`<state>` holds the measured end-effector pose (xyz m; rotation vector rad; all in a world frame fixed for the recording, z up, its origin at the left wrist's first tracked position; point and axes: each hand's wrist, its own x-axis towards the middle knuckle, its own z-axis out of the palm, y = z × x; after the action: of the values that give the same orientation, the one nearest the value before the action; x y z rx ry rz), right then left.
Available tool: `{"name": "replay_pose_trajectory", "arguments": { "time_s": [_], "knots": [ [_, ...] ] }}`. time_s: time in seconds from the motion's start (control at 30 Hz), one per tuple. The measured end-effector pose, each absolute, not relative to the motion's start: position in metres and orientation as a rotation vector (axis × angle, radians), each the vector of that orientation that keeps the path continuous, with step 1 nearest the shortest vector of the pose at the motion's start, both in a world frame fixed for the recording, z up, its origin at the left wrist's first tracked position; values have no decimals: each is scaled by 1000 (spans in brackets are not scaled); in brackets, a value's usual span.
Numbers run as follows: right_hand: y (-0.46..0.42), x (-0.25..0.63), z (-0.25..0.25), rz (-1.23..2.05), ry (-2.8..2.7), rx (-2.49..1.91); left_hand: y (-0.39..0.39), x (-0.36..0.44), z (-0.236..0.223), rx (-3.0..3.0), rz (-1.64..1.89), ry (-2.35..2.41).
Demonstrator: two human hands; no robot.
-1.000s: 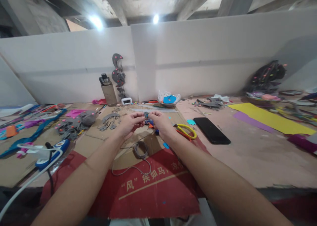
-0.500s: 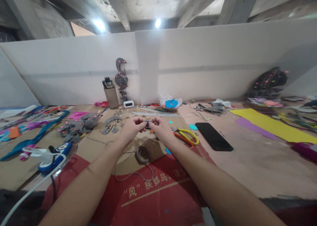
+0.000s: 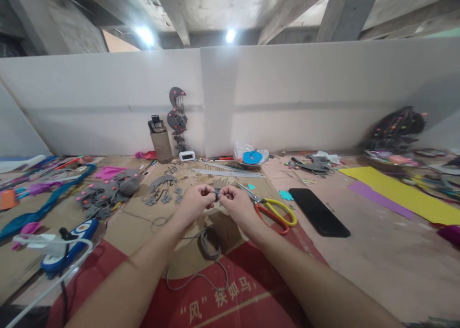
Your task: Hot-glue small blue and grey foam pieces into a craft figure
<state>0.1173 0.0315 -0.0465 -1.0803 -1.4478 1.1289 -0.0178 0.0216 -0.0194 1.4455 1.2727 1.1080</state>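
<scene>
A small dark piece (image 3: 217, 193) is over the cardboard (image 3: 247, 263), pinched between the fingertips of the left hand (image 3: 198, 198) and right hand (image 3: 234, 201). Tiny and mostly hidden, it could slip if either pinch loosens. The loose cord (image 3: 203, 244) below could snag on a wrist. A sideways sweep could knock the scissors (image 3: 266, 202) towards the phone (image 3: 318, 212).

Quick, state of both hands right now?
Left hand: closed, pinching a small dark piece, too small to identify.
Right hand: closed, pinching what looks like the same piece opposite.
</scene>
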Motion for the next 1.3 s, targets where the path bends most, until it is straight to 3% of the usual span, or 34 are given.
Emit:
{"name": "replay_pose_trajectory", "arguments": {
  "time_s": [0.4,1.3],
  "knots": [
    [35,124,-42,1145,-1377,-1106,28,-34,-14,1219,949,969],
    [24,126,-35,705,-1684,-1105,20,-25,-10,1630,1100,1256]
  ]
}}
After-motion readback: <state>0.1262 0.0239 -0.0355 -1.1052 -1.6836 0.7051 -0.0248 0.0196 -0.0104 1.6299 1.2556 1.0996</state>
